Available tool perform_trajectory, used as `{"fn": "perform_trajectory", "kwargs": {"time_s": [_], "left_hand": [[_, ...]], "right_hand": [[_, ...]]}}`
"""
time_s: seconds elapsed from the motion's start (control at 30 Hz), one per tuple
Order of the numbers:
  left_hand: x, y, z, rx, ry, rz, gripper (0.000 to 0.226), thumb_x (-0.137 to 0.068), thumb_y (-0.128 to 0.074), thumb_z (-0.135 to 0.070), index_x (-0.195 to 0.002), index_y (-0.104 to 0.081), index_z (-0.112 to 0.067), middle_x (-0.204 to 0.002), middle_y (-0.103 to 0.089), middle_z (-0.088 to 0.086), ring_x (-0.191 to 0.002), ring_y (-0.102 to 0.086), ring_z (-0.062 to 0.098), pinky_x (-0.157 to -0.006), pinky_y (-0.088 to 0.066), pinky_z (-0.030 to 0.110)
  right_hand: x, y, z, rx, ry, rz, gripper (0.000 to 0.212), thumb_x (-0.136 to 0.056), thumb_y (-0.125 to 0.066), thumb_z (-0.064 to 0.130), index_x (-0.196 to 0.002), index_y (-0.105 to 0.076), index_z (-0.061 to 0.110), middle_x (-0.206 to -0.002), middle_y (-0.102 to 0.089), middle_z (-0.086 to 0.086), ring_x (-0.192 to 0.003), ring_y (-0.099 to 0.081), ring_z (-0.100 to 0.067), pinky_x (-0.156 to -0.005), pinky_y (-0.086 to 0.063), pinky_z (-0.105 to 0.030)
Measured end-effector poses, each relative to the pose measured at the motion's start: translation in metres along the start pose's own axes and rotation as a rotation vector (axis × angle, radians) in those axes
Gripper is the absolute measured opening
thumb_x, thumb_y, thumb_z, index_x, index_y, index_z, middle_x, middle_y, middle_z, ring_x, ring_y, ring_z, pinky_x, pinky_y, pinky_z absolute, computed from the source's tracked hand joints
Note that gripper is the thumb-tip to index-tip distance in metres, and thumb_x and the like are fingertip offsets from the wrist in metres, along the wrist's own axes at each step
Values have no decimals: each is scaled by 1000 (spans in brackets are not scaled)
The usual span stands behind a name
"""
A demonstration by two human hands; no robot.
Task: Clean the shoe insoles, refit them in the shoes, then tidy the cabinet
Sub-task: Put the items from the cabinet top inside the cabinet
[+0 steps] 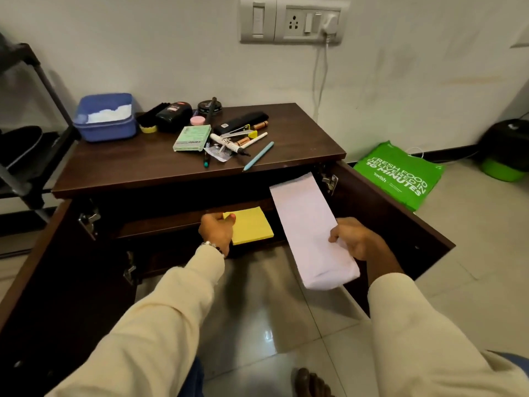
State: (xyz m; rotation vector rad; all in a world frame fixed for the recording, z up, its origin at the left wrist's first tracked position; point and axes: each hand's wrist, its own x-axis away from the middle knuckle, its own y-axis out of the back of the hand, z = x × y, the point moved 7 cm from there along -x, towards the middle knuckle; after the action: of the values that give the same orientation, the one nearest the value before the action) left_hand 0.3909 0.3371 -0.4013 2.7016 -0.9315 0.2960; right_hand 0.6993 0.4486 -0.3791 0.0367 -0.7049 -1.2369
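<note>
Cabinet (400, 224) stands open, both doors swung out; looks like the tidy stage, far from done; worktop (114, 164) carries loose pens, polish tins, blue tub (106, 117); no shoes or insoles identifiable. Left hand (216, 229) reaches to the shelf edge, pinching a yellow sticky-note pad (252, 227); right hand (353, 239) grips a folded white paper (306, 224), near right.

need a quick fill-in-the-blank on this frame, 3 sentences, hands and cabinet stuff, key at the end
1. The left hand holds a pad of sticky notes whose colour is ____.
2. The right hand holds a long white ____ at the open cabinet.
3. The blue tub stands at the cabinet top's ____ end, as seen in the head view.

Missing words: yellow; envelope; left
</note>
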Motion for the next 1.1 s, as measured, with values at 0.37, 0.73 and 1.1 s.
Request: {"fn": "perform_trajectory", "kwargs": {"time_s": [0.37,0.73,1.1], "left_hand": [[-82,-56,-27,7,127,-46,51,-99,-48,-23,-144,-33,-8,-146,-40,17,-130,-43,35,-88,-47,30],[-106,-91,-21,-408,-157,154,50,-90,-64,-32,-135,-50,-17,-139,-50,2,-128,-46,26,-102,-35,29],[-90,-109,-22,-838,-482,262,45,-98,-49,-27,-142,-44,-14,-143,-47,13,-130,-42,33,-107,-31,31]], "right_hand": [[-107,-39,85,116,268,-245,42,-87,-59,0,-128,-52,9,-128,-56,-11,-118,-53,-30,-101,-43,-38],[-157,-74,105,797,427,-403,28,-95,-48,19,-116,-60,5,-115,-60,-18,-107,-56,-33,-78,-41,-31],[-167,-102,83,932,376,-224,32,-97,-39,27,-114,-64,15,-129,-58,-12,-133,-37,-31,-117,-3,-51]]}}
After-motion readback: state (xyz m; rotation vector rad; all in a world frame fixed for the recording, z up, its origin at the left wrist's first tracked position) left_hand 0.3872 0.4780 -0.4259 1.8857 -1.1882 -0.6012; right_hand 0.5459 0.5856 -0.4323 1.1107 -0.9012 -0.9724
